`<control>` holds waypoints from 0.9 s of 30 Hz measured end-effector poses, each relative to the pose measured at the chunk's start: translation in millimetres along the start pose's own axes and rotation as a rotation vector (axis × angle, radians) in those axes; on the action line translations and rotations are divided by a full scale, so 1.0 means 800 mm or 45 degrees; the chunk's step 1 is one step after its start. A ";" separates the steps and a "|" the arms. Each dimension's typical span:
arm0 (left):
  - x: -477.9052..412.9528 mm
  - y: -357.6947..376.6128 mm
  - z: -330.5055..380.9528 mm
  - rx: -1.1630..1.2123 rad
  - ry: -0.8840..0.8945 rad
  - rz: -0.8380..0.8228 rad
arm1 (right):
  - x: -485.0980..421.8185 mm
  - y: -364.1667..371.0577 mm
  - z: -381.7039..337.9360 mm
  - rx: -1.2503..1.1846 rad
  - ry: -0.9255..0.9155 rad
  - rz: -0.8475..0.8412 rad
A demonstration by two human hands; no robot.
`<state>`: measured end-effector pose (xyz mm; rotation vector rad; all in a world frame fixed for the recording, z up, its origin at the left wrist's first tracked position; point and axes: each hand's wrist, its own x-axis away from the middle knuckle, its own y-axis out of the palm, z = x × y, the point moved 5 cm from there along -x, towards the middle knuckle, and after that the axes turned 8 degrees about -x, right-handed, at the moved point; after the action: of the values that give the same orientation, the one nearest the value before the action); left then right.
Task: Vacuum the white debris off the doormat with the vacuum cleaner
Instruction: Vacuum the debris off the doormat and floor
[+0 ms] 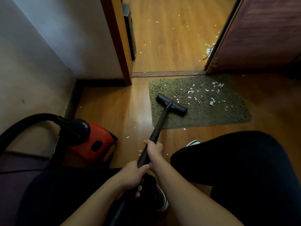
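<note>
Head view looks down on a wood floor (pixel 171 38) that runs through a doorway at twelve o'clock, where a door (pixel 260 38) stands open at two o'clock. Dark-clad legs (pixel 244 168) fill the frame at five and seven o'clock. The olive, shaggy mat (pixel 211 118) lies just before the threshold, at two o'clock from the hands. A red vacuum (pixel 97 144) sits on the floor at nine o'clock from the hands, and its black hose (pixel 24 121) arches off toward the nine o'clock edge. The black wand (pixel 158 124) slants from the hands toward one o'clock onto the mat. The right hand (pixel 154 152) grips it further up with fingers wrapped round. The left hand (pixel 132 175) grips it just behind, fingers also curled round. The nozzle (pixel 171 104) rests on the mat's nine o'clock part, its bar lying diagonally. White debris (pixel 211 101) is scattered over the mat from the nozzle toward two o'clock, and more flakes lie on the floor past the doorway.
</note>
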<state>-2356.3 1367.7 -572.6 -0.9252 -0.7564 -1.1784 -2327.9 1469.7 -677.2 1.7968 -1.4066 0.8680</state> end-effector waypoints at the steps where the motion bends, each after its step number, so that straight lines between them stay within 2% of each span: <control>1: -0.008 0.001 0.006 -0.007 0.007 -0.011 | -0.006 -0.003 -0.007 -0.005 -0.005 0.011; 17: -0.086 0.017 0.098 -0.002 0.008 -0.076 | -0.102 -0.023 -0.093 -0.080 -0.062 0.070; 27: -0.056 0.005 0.058 0.031 0.018 -0.066 | -0.058 -0.013 -0.061 -0.016 -0.028 0.026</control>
<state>-2363.5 1429.0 -592.2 -0.8809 -0.7860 -1.2169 -2331.1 1536.2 -690.5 1.7906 -1.4437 0.8509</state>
